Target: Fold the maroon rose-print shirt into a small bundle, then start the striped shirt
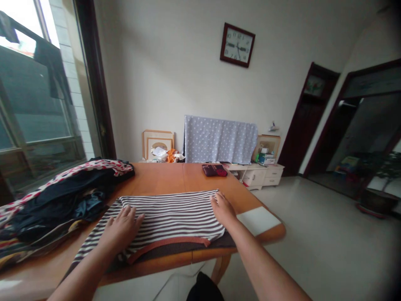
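- A room with a pale plastered wall is taken in, a large window (37, 96) being set on the left and a dark-framed doorway (319, 117) on the right, above a glossy tiled floor (316, 242).
- An orange-toned wooden table (156, 177) is placed in the foreground, its smooth varnished top apparently serving as a broad working surface.
- A heaped pile of clothing (59, 200) is left at the window side, its dark, silky and red-patterned fabrics lying loosely, seemingly kept out of the way of the work area.
- A striped knit garment (169, 217) in dark and white bands is spread flat on the near part of the table, with a ribbed rust-coloured trim (166, 246) along its near edge.
- The left hand (120, 228) is laid open on the garment, its fingers spread; nothing is clenched.
- The right hand (223, 209) is rested on the far right edge of the garment, without any visible pinch; the cloth appears to be held smooth by light pressure alone.
- A white rectangular pad (258, 220) is left just beside the right forearm.
- A dark red pouch (214, 170) is placed farther along the table.
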Tool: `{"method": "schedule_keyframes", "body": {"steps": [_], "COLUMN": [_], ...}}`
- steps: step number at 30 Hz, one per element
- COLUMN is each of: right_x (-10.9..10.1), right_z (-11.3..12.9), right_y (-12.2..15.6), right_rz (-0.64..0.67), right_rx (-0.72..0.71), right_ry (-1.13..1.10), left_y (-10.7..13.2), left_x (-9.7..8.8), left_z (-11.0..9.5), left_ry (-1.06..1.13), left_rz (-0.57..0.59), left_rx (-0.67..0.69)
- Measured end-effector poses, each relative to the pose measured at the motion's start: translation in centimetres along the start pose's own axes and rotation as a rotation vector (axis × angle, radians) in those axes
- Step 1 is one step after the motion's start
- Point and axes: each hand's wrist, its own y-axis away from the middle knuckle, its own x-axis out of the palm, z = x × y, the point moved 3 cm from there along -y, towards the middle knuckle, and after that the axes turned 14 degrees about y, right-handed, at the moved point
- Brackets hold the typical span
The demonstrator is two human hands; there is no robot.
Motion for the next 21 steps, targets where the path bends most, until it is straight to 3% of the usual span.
{"method": "schedule_keyframes", "body": {"steps": [2,5,11,16,21], "right_x": [0.0,0.8,2.1,2.2,2.7], "right_z": [2.2,3.9,2.4,2.3,2.3], "right_y": [2.3,5.0,6.7,6.8,6.9], "right_rz": [-0.013,0.082,0.29,0.318,0.315], "right_rx": [-0.078,-0.094,0.001,-0.003,-0.006], "right_ry": [0.015,0.07,0.14,0.163,0.202], "left_y": [1.9,4.0,5.8,6.4,6.5], "left_x": [0.6,1.5,0.8,-0.7,-0.4], "left_z": [-0.5,-0.2,-0.3,-1.6,-1.4], "left_ry": [-0.051,-0.147,-0.172,-0.045,-0.025], "left_rz": [0.083,0.168,0.148,0.08,0.075], "left_rx": [0.047,0.092,0.097,-0.008,-0.033]}}
